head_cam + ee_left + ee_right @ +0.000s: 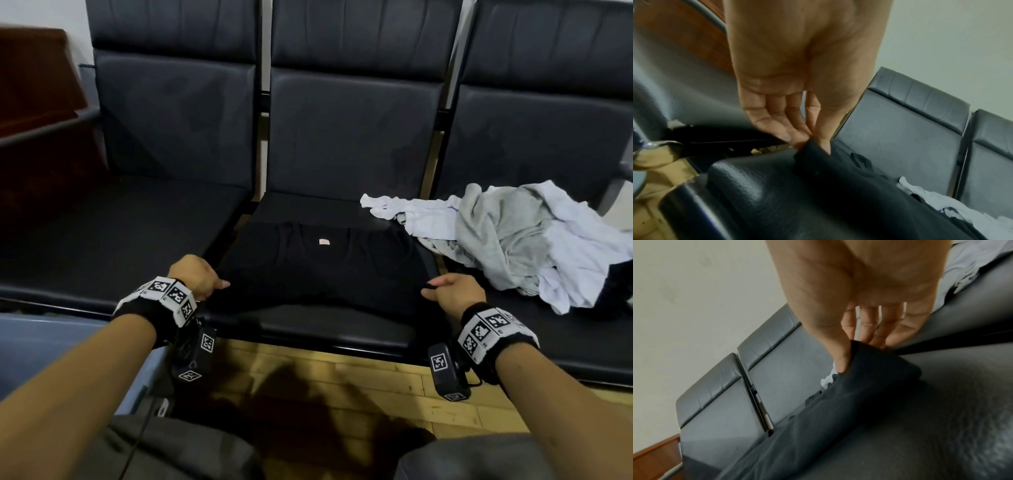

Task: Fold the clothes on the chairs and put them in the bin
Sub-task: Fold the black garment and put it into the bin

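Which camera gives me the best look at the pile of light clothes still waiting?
The head view: the grey and white pile lies whole on the right chair. The left wrist view catches only its white edge beyond the black garment; the right wrist view shows scraps of it.

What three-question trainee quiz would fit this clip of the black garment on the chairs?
1. True or false: the left hand and right hand each pinch a near corner of the black garment.
2. Which seat holds the garment? A) left B) middle C) right
3. Fill in: the unfolded pile is grey and ____.

Key: 1 true; 2 B; 3 white.
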Available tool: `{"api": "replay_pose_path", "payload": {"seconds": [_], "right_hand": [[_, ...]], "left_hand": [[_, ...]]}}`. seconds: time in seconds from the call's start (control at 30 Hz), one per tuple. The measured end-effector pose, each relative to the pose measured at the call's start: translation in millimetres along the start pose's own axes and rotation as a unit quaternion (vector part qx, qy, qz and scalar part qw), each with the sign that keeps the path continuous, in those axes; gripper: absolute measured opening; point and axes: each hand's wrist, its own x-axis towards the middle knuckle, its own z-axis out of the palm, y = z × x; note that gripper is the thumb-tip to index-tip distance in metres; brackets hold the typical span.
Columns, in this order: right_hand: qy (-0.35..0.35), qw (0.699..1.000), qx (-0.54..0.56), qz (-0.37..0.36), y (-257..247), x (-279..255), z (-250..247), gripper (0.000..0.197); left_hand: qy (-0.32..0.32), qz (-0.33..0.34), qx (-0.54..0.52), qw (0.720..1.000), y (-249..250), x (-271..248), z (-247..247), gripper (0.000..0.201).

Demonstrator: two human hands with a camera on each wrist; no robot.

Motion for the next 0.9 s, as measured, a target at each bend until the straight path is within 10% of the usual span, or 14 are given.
{"api": "replay_pose_path", "payload": {"seconds": [0.3,0.63,0.9], "right_hand": [[-0.015,0.972,0.23,-0.052,15.8,-4.5,-14.1,0.022],[-0.16,0.981,0.055,-0.098,36.0,-39.7,-23.6,0.025],[-0.125,0.974,0.186,-0.021,39.9,-46.4,-33.6,0.02]], "left_hand": [[-0.076,0.015,-0.348,0.934,-10.8,-21.7,-28.9,0.029],[-0.103,-0.021,-0.227,0.968,-52.1,-27.5,-17.5,0.021],[-0.063,-0.022,-0.2,0.978,-57.3,-23.2,-17.3,0.008]]}}
